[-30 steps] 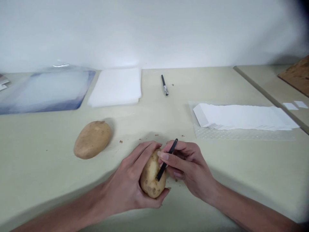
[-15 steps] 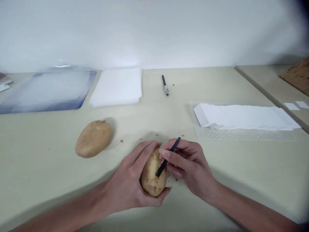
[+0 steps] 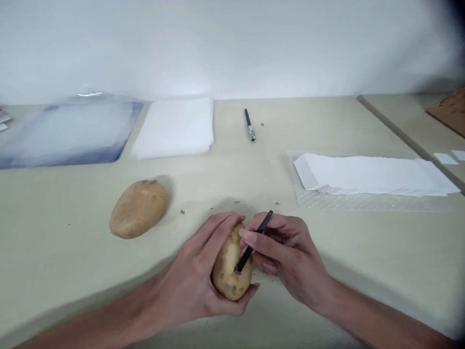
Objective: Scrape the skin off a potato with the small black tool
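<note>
My left hand [image 3: 198,274] is wrapped round a potato [image 3: 228,282], fingers over its far side and thumb along its near side. A pale, scraped strip runs along the potato's upper face. In my right hand [image 3: 286,257] a thin black tool [image 3: 257,238] is pinched between thumb and fingers, slanting down to the left. Its lower tip touches the potato's surface, with a brownish bit beside it. A second, whole potato [image 3: 138,209] lies on the table to the left of my hands.
Behind lie a stack of white sheets [image 3: 174,128], a blue-edged plastic folder [image 3: 109,157] and a black pen [image 3: 250,125]. White paper slips [image 3: 370,175] rest on clear plastic at the right. Small brown scraps dot the table near my hands. A brown board [image 3: 448,111] is at the far right.
The tool's tip has shifted slightly down along the potato with my right hand, and a brownish bit now shows at the tip. The whole view has moved a little.
</note>
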Action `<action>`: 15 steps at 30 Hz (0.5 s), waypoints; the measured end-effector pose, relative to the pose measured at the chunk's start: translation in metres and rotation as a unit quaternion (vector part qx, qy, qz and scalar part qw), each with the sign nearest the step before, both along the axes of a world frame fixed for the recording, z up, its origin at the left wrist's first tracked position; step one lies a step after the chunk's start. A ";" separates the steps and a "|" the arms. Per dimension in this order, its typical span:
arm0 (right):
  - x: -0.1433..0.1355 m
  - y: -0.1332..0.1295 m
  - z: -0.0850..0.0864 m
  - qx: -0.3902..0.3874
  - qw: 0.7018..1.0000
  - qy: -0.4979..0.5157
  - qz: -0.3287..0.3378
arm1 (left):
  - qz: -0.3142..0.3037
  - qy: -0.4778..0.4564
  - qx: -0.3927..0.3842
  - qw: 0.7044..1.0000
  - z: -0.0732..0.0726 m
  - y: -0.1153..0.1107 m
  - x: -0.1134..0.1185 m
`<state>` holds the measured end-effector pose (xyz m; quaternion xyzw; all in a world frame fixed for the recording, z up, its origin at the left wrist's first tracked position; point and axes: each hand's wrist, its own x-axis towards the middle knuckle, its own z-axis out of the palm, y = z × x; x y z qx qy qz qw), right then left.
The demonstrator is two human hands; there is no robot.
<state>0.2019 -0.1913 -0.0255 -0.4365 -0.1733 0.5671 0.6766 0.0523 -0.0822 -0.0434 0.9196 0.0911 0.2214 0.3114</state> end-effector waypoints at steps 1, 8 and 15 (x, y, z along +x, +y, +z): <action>0.000 0.000 0.000 -0.002 1.000 0.002 0.003 | 0.000 -0.001 0.004 1.000 0.000 0.000 0.000; 0.002 0.001 0.001 -0.017 1.000 0.012 0.016 | -0.004 0.001 0.013 1.000 0.000 0.000 -0.002; 0.001 0.002 0.003 -0.031 0.999 0.033 0.007 | -0.005 -0.004 0.009 1.000 0.002 0.000 0.000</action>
